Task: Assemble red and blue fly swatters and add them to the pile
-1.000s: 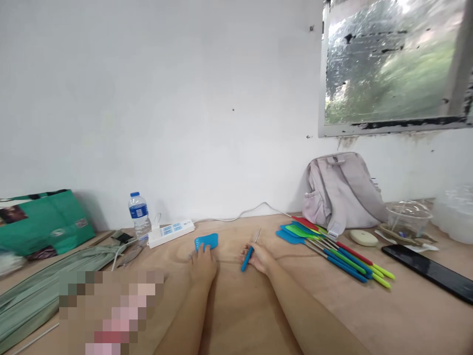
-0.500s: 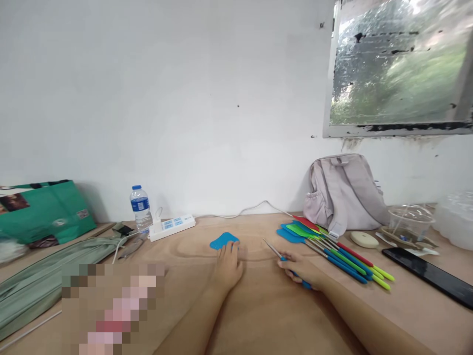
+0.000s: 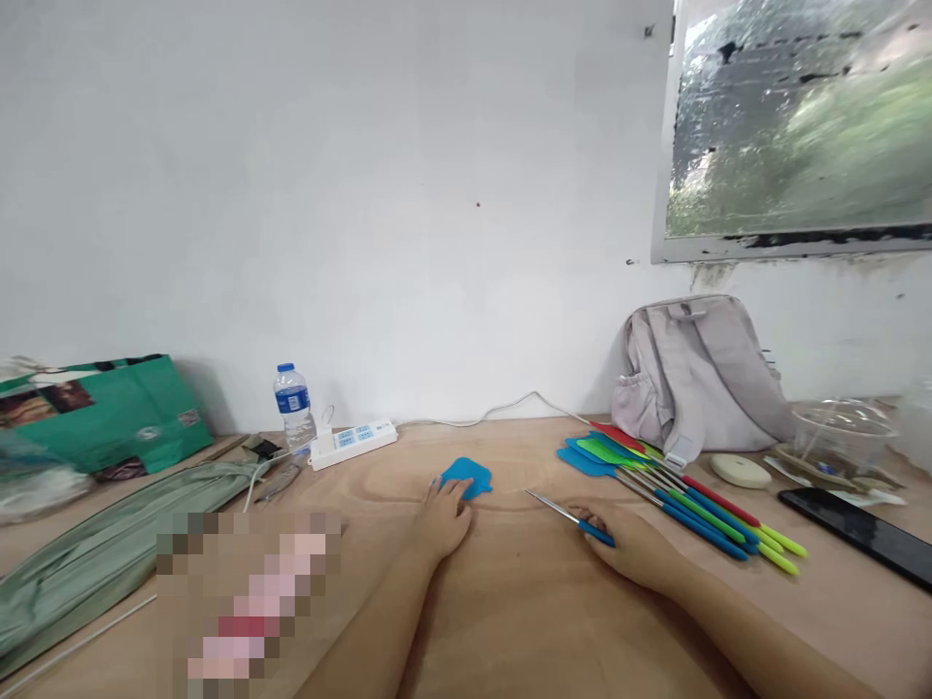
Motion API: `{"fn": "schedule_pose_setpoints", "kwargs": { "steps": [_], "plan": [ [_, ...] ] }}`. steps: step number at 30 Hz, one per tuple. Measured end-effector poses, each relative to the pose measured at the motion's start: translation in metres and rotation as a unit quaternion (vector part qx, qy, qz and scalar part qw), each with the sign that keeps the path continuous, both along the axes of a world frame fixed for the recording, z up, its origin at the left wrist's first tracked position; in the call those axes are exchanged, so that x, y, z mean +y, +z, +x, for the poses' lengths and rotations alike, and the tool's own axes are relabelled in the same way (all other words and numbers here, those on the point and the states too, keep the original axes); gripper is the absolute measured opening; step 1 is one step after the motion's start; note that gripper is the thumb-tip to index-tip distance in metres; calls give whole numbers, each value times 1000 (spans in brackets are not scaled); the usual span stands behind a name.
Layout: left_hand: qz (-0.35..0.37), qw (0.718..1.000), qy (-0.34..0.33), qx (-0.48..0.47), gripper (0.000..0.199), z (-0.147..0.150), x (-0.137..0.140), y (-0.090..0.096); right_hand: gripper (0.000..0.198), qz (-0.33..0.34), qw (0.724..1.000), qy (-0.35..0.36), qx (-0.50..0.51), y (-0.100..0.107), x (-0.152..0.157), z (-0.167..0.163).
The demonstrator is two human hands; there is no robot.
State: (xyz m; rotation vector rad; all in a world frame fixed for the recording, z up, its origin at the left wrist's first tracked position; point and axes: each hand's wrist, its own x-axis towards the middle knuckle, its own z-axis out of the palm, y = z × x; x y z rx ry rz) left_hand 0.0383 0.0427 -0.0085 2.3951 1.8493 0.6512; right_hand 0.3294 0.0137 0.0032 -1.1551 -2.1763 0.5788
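My left hand [image 3: 443,519] rests at the near left edge of a flat blue fly swatter head [image 3: 470,478] on the table, its fingers partly over the edge and closed on it. In my right hand [image 3: 618,546] is a thin metal swatter rod [image 3: 557,507] with a blue grip, its bare tip pointing left toward the blue head. The rod and the head are apart. To the right of this hand lies a pile of fly swatters [image 3: 666,490] with blue, green and red heads, metal rods and coloured grips.
Behind the pile a pale backpack [image 3: 703,374] leans on the wall. A black phone [image 3: 859,534], a cream case [image 3: 740,472] and a clear plastic cup [image 3: 841,442] lie right. Leftward are a power strip [image 3: 354,445], a water bottle [image 3: 295,403], green cloth [image 3: 123,529] and a green bag [image 3: 138,413].
The blue head has turned and shifted a little right, with my left hand now at its left side. My right hand has moved slightly right with the rod. The view has swung slightly left.
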Motion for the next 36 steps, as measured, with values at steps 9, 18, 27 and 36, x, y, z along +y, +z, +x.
{"fn": "schedule_pose_setpoints", "kwargs": {
  "steps": [9,18,27,36],
  "plan": [
    [21,994,-107,10,51,13,-10,6,40,43,996,25,-80,1,1,0],
    [-7,993,-119,18,41,12,-4,1,36,79,990,8,-116,-11,10,-8],
    [5,989,-148,-4,40,12,-2,1,37,84,990,25,-111,-11,10,-9],
    [34,979,-193,-48,31,15,-4,7,38,50,990,70,-114,-8,9,-1]
  ]
}}
